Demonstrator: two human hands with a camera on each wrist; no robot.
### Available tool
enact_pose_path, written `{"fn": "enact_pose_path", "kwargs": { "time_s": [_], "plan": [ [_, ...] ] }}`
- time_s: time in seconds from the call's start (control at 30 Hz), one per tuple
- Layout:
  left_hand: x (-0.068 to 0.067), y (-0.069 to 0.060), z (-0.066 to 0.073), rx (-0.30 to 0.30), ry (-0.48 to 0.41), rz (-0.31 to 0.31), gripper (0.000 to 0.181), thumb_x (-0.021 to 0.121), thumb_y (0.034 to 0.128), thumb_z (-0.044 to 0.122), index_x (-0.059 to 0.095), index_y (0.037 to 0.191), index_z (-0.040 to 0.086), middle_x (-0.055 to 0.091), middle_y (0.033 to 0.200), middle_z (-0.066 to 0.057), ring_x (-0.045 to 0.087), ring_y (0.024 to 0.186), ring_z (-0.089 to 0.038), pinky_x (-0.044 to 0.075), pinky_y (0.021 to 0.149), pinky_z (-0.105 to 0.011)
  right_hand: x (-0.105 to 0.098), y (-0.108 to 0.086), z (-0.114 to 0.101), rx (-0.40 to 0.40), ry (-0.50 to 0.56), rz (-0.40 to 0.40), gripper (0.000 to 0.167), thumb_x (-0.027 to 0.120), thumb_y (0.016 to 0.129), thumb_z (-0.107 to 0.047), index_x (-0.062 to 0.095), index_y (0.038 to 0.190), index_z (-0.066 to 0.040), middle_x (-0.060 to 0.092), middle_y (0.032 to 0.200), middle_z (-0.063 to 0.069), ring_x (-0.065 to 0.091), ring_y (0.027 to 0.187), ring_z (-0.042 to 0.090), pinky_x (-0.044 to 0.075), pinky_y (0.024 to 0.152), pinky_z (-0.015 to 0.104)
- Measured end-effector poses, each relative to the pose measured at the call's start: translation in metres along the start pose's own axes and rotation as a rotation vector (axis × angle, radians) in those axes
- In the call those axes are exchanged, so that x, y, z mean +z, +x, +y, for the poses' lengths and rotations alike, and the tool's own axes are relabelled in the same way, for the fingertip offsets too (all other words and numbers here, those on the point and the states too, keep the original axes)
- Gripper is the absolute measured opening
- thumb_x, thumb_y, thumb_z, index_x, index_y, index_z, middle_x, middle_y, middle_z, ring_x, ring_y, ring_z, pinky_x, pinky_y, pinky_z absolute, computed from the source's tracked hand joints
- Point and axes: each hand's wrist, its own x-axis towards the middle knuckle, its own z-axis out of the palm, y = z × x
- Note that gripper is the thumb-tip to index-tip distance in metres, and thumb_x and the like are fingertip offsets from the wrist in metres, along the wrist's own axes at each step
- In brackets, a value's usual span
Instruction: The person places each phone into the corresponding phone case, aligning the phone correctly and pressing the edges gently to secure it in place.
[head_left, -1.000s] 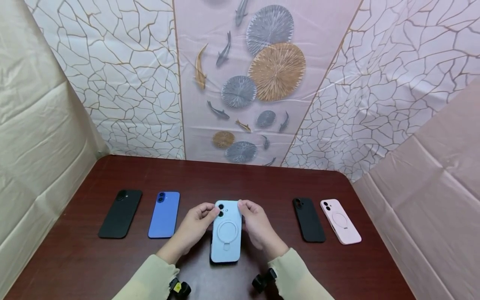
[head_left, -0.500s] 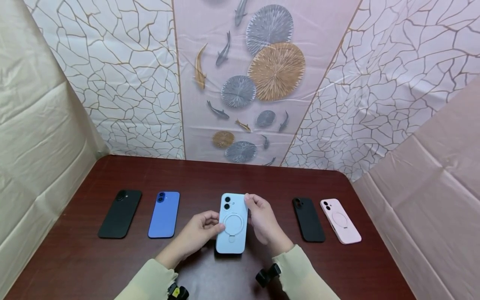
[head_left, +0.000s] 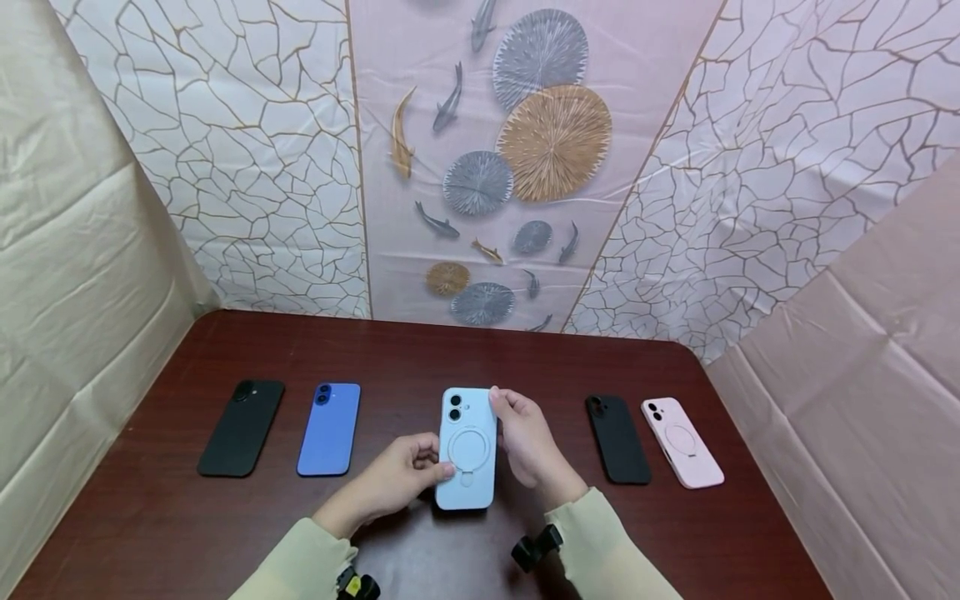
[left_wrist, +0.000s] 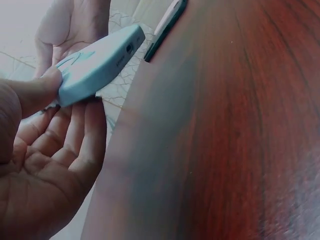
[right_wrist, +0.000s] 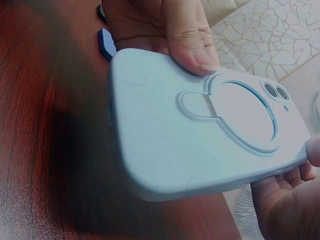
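Observation:
Both hands hold a light blue phone case (head_left: 467, 492) above the table, its back with two camera rings and a round ring facing up. My left hand (head_left: 397, 475) grips the left edge, thumb on the back and fingers beneath, as the left wrist view shows. At the upper right corner my right hand (head_left: 531, 442) pinches the case with thumb on top. In the right wrist view the case (right_wrist: 155, 150) fills the middle, tilted. Something dark shows under its edge in the left wrist view; what it is, I cannot tell.
On the brown table (head_left: 225, 533), a black phone (head_left: 242, 429) and a blue phone (head_left: 328, 432) lie to the left. A black case (head_left: 618, 442) and a pink case (head_left: 682, 446) lie to the right. Patterned cloth (head_left: 277, 167) hangs behind.
The light blue case has moved up and slightly right with both hands. My left hand has shifted from its upper left corner down to the middle of its left edge.

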Motion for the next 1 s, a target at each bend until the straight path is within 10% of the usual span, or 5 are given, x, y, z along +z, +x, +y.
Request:
{"fn": "enact_pose_path", "kwargs": {
  "time_s": [0.33,1.0],
  "plan": [
    [-0.001,-0.003,-0.002,-0.005,0.062,0.095,0.014,0.067,0.0924,0.020,0.065,0.094,0.007,0.070,0.082,-0.003,0.061,0.069,-0.015,0.048,0.055,-0.027,0.002,0.000,-0.002,0.025,-0.022,-0.069,0.038,0.049,0.102,-0.038,0.059,0.113,-0.003,0.065,0.114,0.012,0.063,0.100,0.019,0.052,0.080,0.035],
    [-0.013,-0.007,0.006,-0.052,-0.031,0.191,0.024,0.065,0.0944,0.025,0.063,0.103,0.003,0.069,0.093,-0.006,0.066,0.086,-0.020,0.052,0.077,-0.045,-0.013,-0.018,0.025,0.013,-0.206,-0.351,0.030,0.052,0.102,-0.024,0.058,0.118,0.000,0.064,0.108,0.013,0.065,0.098,0.026,0.054,0.083,0.040]
  ]
}}
